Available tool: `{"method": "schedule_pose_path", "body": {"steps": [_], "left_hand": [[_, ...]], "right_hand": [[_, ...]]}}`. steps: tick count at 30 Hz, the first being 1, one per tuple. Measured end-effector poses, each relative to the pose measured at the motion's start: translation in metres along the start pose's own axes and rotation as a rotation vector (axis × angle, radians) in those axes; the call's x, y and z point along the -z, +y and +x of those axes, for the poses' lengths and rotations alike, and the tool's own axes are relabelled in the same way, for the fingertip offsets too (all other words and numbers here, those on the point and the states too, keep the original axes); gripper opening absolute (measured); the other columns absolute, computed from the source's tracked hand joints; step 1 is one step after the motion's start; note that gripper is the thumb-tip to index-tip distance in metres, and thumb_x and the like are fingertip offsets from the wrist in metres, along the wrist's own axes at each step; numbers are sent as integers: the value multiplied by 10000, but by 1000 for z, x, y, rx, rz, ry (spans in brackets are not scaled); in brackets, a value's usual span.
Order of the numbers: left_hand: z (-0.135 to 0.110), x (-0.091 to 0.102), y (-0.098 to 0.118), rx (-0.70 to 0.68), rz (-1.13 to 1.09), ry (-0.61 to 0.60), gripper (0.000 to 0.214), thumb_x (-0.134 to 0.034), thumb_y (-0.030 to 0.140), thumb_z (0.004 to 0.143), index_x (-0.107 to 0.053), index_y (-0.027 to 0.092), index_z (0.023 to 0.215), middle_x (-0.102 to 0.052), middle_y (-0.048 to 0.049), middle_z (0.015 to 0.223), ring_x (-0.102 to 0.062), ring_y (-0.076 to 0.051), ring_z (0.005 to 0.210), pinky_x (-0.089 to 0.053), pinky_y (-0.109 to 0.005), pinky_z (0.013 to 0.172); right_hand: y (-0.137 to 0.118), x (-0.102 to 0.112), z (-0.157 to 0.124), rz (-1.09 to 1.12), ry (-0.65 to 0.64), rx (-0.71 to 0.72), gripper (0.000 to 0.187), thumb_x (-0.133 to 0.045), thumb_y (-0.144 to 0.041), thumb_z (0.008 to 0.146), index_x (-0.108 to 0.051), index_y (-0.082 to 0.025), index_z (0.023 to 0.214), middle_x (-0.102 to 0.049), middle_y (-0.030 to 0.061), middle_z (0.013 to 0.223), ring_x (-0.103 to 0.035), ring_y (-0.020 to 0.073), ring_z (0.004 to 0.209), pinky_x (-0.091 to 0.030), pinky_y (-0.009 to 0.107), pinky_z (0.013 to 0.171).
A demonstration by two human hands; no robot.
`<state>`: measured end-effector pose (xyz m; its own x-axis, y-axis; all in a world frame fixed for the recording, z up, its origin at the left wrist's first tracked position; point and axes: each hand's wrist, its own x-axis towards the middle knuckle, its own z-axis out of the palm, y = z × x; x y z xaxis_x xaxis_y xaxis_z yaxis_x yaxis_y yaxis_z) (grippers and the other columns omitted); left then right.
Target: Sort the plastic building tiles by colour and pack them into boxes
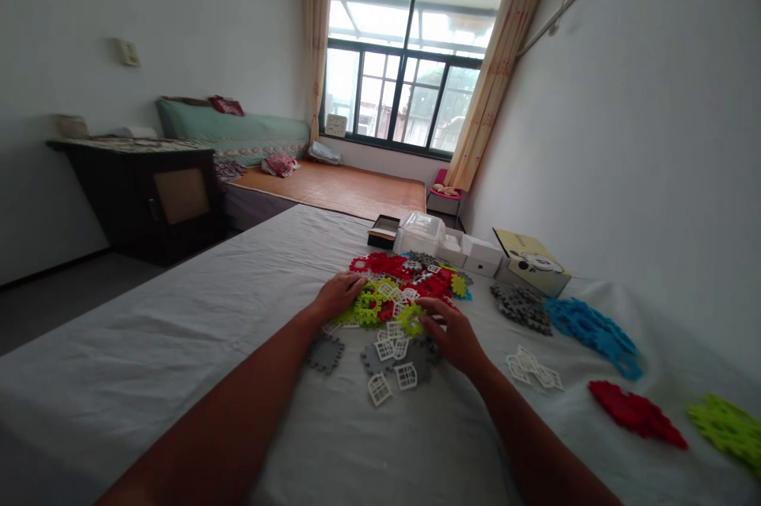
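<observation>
A mixed heap of plastic interlocking building pieces lies on the sheet in front of me. My left hand [340, 294] rests at the heap's left edge, fingers stretched out and touching it beside a lime-green notched piece [369, 306]. The fingers of my right hand [453, 334] close on another lime-green piece [410, 320] at the heap's near right. Red pieces [434, 287] lie behind. White window-shaped pieces [406, 376] are scattered over and in front of the heap. Flat grey pieces [326, 353] lie nearest to me, partly covered.
Sorted at right are dark grey pieces [521, 308], blue pieces [594, 331], white window pieces [533, 368], red pieces [636, 413] and lime-green pieces [726, 428]. Behind the heap stand a black box [384, 231], a clear plastic container [421, 233], white boxes [481, 255] and a yellow box [531, 262].
</observation>
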<state>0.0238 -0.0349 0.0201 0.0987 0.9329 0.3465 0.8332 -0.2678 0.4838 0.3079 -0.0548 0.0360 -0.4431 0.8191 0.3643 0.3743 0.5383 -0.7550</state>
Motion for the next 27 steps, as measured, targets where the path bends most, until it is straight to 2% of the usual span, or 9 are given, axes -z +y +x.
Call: {"method": "schedule_pose_path", "body": {"steps": [4,7,9,13,16,19,27], "left_hand": [[-1,2,3,-22,2,3,372,-345,390,915,-680,235,961,-687,-43,1034,-588,-192,984,-415,-278,897],[-2,2,3,-61,10,6,364,-345,364,918,-677,222,963,-681,-46,1049,-589,-183,984,-413,-277,903],[-2,2,3,-67,8,5,356,-349,360,916,-675,222,965,-684,-38,1041,-591,-177,977,-417,-271,896],[-2,2,2,-78,7,7,365,-349,370,912,-675,216,977,-689,-41,1024,-598,-179,961,-423,-265,885],[-2,2,1,-85,13,11,371,-351,380,907,-676,216,977,-688,-46,1022,-601,-185,955,-426,-266,880],[-1,1,-1,-98,8,1,375,-344,388,908,-672,222,985,-686,-43,1029,-597,-185,965,-425,-270,886],[5,-1,-8,-104,40,-9,414,-323,418,906,-666,212,1013,-681,-53,1061,-588,-196,1000,-416,-287,910]], "right_hand": [[17,8,1,-102,89,-69,299,-529,-402,806,-650,-223,1013,-679,59,955,-636,205,862,-530,347,751],[24,13,2,-208,117,-56,248,-536,-386,782,-676,-217,898,-680,59,931,-628,210,834,-516,345,736],[24,15,3,-194,123,-56,239,-521,-387,785,-672,-210,842,-688,50,884,-629,192,775,-508,324,725],[21,18,3,-212,114,-82,331,-538,-472,777,-669,-208,928,-698,59,912,-633,190,764,-494,319,744],[22,19,1,-269,28,-129,413,-611,-505,716,-663,-219,1009,-694,63,971,-640,205,795,-499,323,738],[22,19,-1,-242,-40,-139,400,-615,-476,722,-658,-230,1034,-695,47,990,-648,195,803,-502,310,741],[15,25,5,-180,142,-147,350,-527,-519,792,-666,-227,926,-713,31,881,-663,185,797,-499,300,760]]}}
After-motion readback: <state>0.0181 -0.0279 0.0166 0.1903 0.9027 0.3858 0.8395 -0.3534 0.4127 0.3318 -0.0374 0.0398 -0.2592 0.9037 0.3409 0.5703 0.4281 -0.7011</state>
